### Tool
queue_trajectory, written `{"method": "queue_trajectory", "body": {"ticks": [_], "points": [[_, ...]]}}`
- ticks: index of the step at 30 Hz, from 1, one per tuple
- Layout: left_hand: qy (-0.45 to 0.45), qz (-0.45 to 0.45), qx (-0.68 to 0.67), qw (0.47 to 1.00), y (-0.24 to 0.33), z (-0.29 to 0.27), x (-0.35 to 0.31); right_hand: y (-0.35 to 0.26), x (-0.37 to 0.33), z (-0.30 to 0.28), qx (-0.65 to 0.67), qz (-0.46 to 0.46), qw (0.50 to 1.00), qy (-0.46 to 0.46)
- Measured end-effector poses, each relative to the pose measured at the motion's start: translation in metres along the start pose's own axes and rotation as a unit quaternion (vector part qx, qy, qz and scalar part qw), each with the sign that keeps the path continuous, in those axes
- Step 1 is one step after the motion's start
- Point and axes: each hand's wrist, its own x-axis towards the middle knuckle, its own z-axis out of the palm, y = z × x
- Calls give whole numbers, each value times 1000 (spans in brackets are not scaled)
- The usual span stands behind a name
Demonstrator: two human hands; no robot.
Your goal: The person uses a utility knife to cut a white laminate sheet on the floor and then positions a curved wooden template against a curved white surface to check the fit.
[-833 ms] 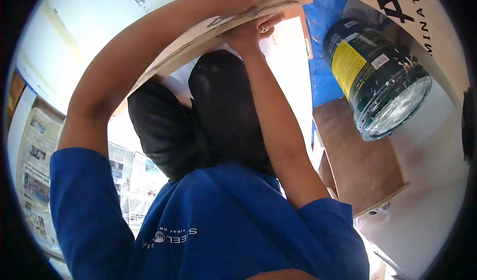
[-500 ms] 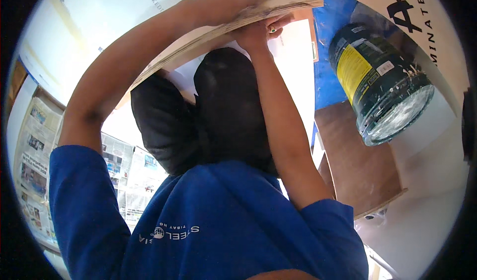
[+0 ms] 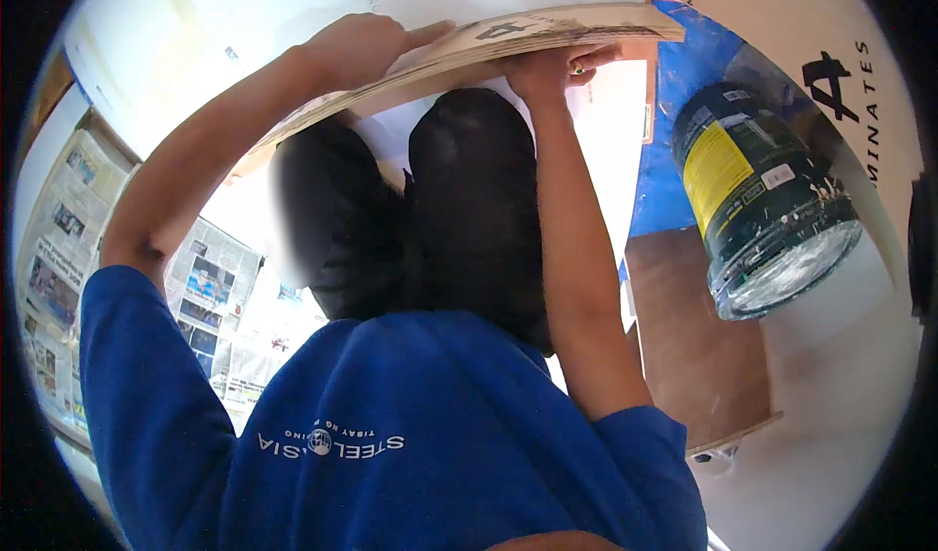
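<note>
A pale plywood board (image 3: 606, 25), seen nearly edge-on, slants across the space above my knees, its layered edge toward me. My left hand (image 3: 360, 51) lies against the board's far face, one finger stretched along it. The remaining fingers are curled out of sight, and anything beneath them is hidden. My right hand (image 3: 543, 72), with a ring on one finger, grips the board from its near underside. Part of that grip is covered by the board.
A dark green bucket (image 3: 772, 185) with a yellow label and white-smeared end is at the right, beside a blue surface (image 3: 664, 175). Below it sits a brown panel (image 3: 699, 336). Newspaper sheets (image 3: 210, 287) lie at left, and a white printed panel (image 3: 215, 23) spans the far side.
My left hand has slid leftward along the board. The board, right hand and bucket appear shifted right and downward in the view. My right hand keeps its grip.
</note>
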Motion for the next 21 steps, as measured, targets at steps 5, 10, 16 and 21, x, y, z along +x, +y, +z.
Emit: {"method": "queue_trajectory", "body": {"ticks": [5, 10, 16, 21], "points": [[-81, -37, 7, 996, -10, -1, -40, -1, -4, -5, -41, -25, 999, -10], [-36, -34, -14, 999, -1, -20, -58, -15, -8, -30, 35, -92, 995, -18], [154, 83, -139, 975, 44, -57, 54, 24, 4, 24, 27, -24, 999, 8], [167, 69, -181, 967, 97, -63, 131, -11, -5, -6, 77, -89, 993, -11]]}}
